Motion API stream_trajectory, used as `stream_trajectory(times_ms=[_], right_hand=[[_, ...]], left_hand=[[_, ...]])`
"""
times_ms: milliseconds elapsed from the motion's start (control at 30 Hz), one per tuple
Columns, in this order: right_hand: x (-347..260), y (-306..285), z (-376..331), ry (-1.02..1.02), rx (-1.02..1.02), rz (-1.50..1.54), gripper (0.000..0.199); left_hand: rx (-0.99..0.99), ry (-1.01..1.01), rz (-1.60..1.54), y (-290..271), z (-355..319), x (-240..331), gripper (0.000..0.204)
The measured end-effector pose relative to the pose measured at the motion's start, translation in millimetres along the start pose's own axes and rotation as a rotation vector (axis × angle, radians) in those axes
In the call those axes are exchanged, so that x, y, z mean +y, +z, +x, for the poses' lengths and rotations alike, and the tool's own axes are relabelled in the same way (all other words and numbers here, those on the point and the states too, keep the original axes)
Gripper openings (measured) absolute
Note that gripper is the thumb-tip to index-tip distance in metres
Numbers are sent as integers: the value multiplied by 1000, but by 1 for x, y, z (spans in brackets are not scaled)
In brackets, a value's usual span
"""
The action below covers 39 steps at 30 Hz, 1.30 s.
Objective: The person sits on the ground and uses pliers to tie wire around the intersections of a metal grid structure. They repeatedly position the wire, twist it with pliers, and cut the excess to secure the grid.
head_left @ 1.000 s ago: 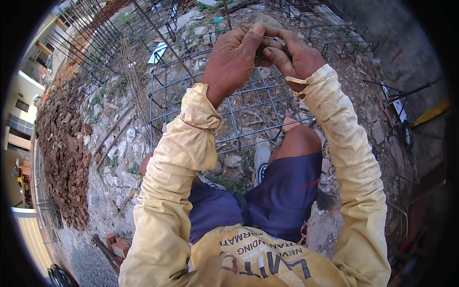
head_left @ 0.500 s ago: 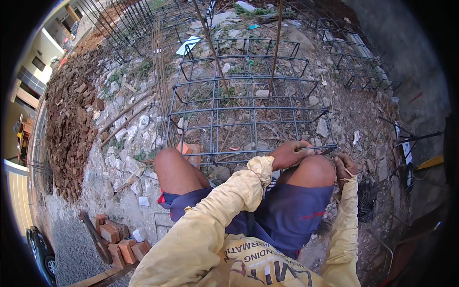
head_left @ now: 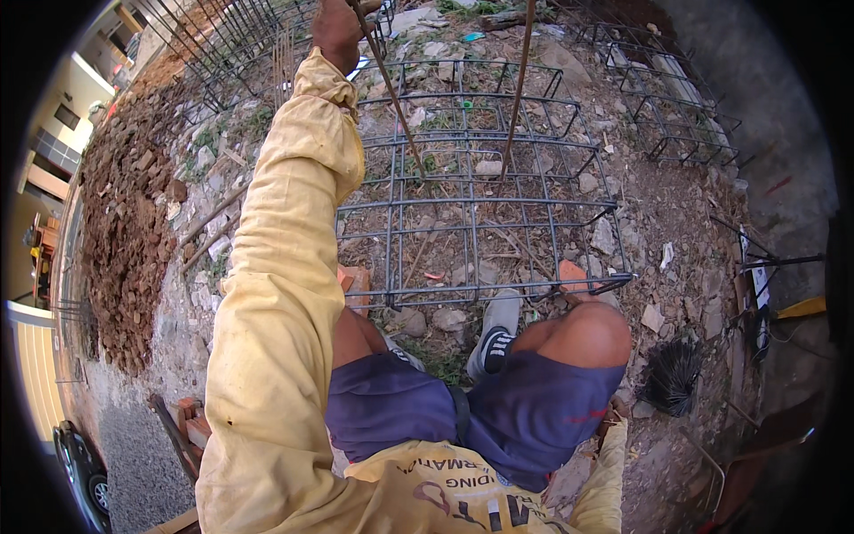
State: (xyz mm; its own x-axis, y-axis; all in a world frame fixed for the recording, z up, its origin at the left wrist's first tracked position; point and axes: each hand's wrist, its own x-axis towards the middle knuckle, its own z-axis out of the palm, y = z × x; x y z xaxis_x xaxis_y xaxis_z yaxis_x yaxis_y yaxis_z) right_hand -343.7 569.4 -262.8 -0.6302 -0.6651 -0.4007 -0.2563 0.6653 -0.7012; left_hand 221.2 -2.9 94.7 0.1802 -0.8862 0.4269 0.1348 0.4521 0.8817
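My left arm stretches far forward, and my left hand [head_left: 337, 36] is closed around the upper part of a thin rusty upright rod [head_left: 391, 93], at the top edge of the view. A second upright rod [head_left: 516, 98] stands to its right. Both rods come up through a cage of dark steel rebar [head_left: 473, 230], which lies in front of my knees. Down beside my right thigh is my right hand [head_left: 610, 424], mostly hidden by the shorts and sleeve; its fingers do not show.
Orange bricks [head_left: 358, 283] sit at the cage's near edge. More rebar cages [head_left: 672, 116] lie at the far right and far left. A mound of brown soil [head_left: 124, 231] rises on the left. Rubble covers the ground. A black bundle of thin strands [head_left: 672, 378] lies right of my knee.
My left hand has left the cage's near right corner and reached far forward to the upright rod. My right hand has drawn back from beside the right knee toward my hip.
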Motion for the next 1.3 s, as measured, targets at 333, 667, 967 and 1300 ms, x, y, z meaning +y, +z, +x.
stream_trajectory(times_ms=[333,667,967,1300], right_hand=[[-35,30,7,15,-17,17,19],[-36,34,0,16,-8,13,19],[-60,43,2,-1,-14,1,20],[-42,45,-4,52,-13,30,20]], left_hand=[[143,453,775,43,26,-36,38],[128,592,571,57,6,-22,53],[92,425,313,53,-2,-17,58],[-140,-457,-94,12,-48,-89,81]])
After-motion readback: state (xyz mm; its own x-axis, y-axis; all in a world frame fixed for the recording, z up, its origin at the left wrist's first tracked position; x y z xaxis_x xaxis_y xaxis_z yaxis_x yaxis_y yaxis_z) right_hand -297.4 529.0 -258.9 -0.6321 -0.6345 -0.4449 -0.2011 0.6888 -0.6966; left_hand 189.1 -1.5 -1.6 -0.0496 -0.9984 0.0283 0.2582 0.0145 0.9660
